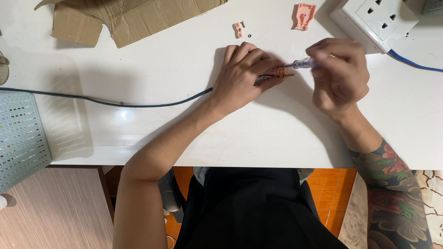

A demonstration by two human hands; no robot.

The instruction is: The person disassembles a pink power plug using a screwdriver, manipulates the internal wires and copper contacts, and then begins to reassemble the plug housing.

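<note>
- Big white table (152,60) under both my hands, w/ lots of bare top.
- Torn brown cardboard (129,16) lies at the far edge, well apart from my hands.
- Grey mesh thing (20,138) sits at the left side, partly off the table edge.
- White socket block (376,20) at the far right corner, w/ a blue wire (413,62) going off to the right.
- Long dark cable (106,101) runs across the table from the left & goes in under my left hand.
- Pink plug cover (303,16) lies far side, near the socket block, not touching it.
- Small pink bit (238,29) lies nearby w/ a tiny screw (249,35) just beside it.
- My left hand (242,74) lies flat-ish, palm down, fingers closed on the pink plug piece (278,72). It hides most of the piece; only the end w/ metal prongs pokes out to the right.
- My right hand (339,76) is bent at the wrist, fingers pinched shut on a see-through screwdriver (304,63). Its tip points left & meets the plug piece.
- Hands are close, not touching.
</note>
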